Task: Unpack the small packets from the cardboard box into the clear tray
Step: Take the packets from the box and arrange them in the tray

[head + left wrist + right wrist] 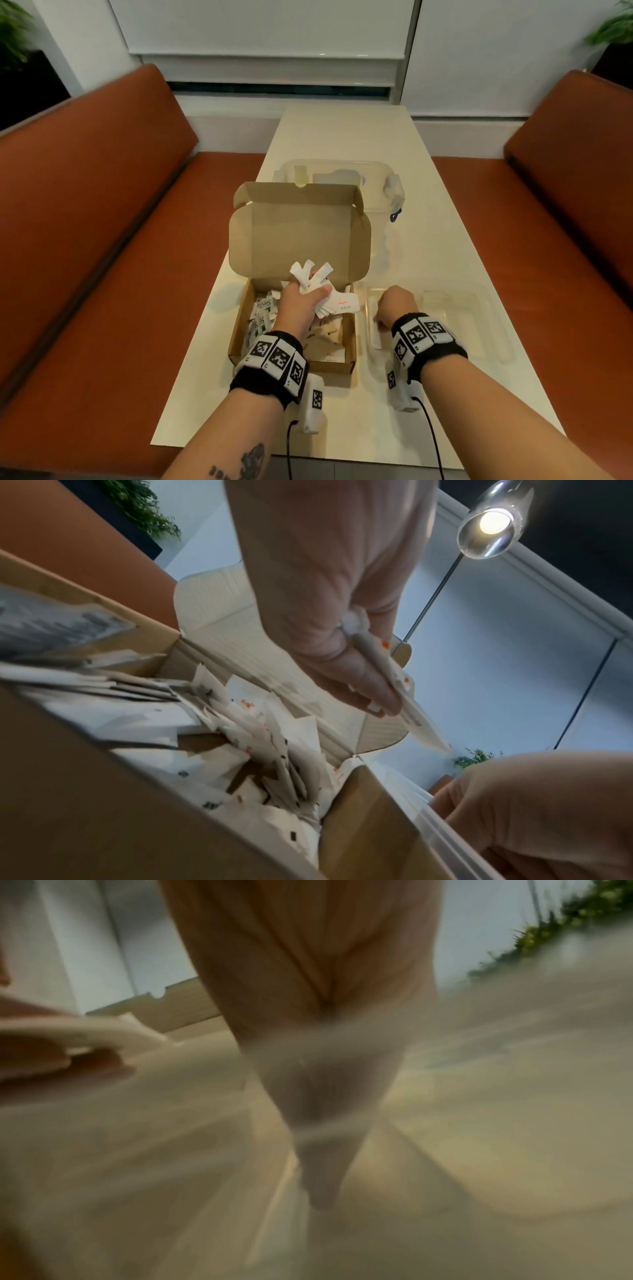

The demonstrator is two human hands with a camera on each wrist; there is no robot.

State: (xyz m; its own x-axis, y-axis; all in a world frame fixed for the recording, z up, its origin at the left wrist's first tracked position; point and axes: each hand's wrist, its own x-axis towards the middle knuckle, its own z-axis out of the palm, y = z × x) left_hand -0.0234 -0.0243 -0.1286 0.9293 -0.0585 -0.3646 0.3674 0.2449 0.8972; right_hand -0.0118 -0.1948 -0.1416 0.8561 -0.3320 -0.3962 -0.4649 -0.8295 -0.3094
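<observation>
The left hand [301, 301] is above the open cardboard box [347, 339], its fingers [363, 680] curled round a bunch of small white packets [310, 275] whose ends fan out past the knuckles and thumb; more packets [262, 308] lie loose inside the box below. The right hand [397, 305] is at the left end of the clear tray [479, 308], which sits just right of the box on the table [342, 144]. Its fingers point down into the tray, and whether they hold anything cannot be determined.
</observation>
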